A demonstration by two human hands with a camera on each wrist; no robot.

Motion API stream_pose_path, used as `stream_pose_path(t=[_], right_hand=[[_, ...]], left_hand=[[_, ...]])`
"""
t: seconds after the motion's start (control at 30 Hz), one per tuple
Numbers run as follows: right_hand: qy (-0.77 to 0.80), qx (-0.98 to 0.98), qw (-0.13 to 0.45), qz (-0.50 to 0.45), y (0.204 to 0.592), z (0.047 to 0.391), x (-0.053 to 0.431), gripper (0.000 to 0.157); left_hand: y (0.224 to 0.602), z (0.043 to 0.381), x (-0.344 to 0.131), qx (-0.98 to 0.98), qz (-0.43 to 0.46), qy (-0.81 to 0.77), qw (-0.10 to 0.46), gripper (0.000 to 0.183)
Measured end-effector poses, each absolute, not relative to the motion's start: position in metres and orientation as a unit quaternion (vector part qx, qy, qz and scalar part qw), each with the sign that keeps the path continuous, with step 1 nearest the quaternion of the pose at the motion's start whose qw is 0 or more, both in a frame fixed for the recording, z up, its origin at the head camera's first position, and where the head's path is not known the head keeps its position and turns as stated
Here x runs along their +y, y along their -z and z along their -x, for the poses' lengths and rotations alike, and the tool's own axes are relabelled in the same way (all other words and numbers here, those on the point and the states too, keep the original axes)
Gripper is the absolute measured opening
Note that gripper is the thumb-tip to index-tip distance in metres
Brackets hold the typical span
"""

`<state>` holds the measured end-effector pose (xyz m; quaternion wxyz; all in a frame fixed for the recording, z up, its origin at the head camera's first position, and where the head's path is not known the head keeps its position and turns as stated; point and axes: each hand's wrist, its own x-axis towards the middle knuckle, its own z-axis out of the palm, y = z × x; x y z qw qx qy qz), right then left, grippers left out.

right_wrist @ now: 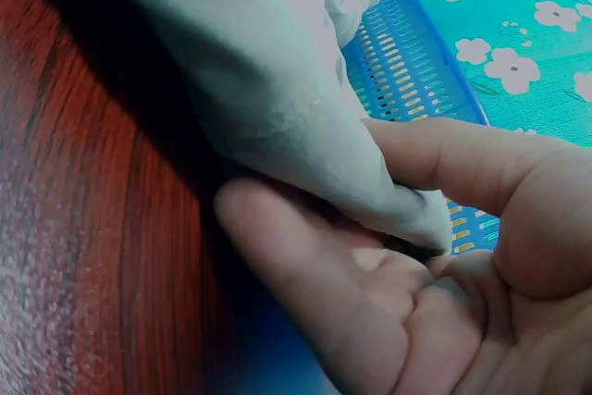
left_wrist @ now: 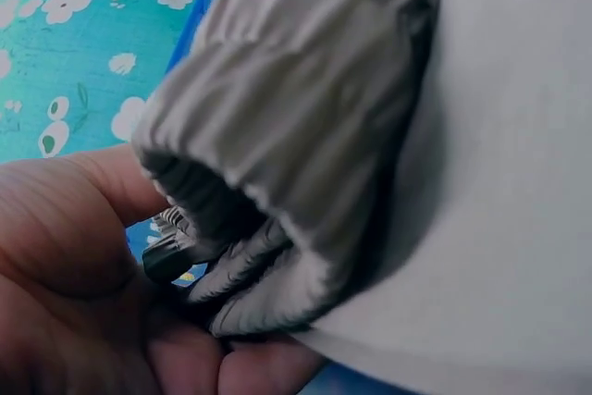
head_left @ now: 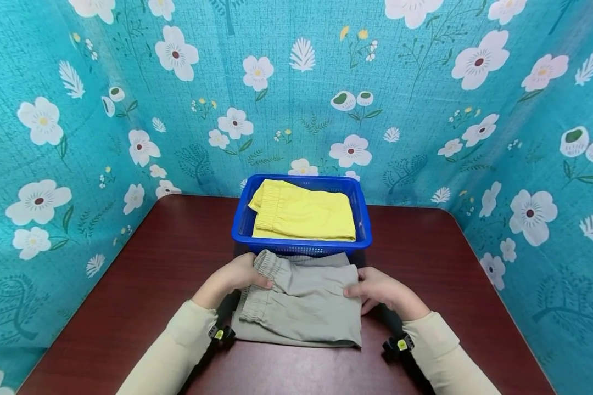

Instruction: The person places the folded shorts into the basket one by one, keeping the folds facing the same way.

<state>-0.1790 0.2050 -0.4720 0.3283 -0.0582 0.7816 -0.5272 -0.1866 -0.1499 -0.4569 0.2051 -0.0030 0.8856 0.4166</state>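
Note:
Folded grey elastic-waist pants lie near the middle of the table, raised a little at the sides by both hands. My left hand grips the gathered waistband end, thumb on top and fingers beneath. In the left wrist view the waistband bulges into open folds beside the thumb. My right hand pinches the opposite folded edge between thumb and fingers. The right wrist view shows the grey cloth passing between thumb and fingers. Part of the lower layer rests flat on the table.
Just behind the pants stands a blue plastic basket with perforated sides. Folded yellow elastic-waist clothing lies in it. The dark red wooden table is bordered by a teal floral curtain at the back and sides.

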Motion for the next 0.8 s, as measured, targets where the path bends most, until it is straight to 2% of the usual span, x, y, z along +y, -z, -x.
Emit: stream_pose_path(t=[0.07, 0.2, 0.3, 0.8], right_hand=[[0.531, 0.776, 0.335, 0.059, 0.474, 0.179, 0.206, 0.042], [0.536, 0.770, 0.342, 0.059, 0.479, 0.180, 0.208, 0.040], [0.539, 0.765, 0.347, 0.059, 0.481, 0.182, 0.210, 0.040], [0.549, 0.744, 0.369, 0.090, 0.463, 0.184, 0.223, 0.039]], left_hand=[[0.457, 0.187, -0.152, 0.881, 0.004, -0.424, 0.212, 0.077], [0.458, 0.190, -0.157, 0.846, -0.012, -0.470, 0.251, 0.054], [0.459, 0.191, -0.159, 0.818, -0.028, -0.502, 0.280, 0.046], [0.449, 0.189, -0.167, 0.764, -0.056, -0.541, 0.348, 0.065]])
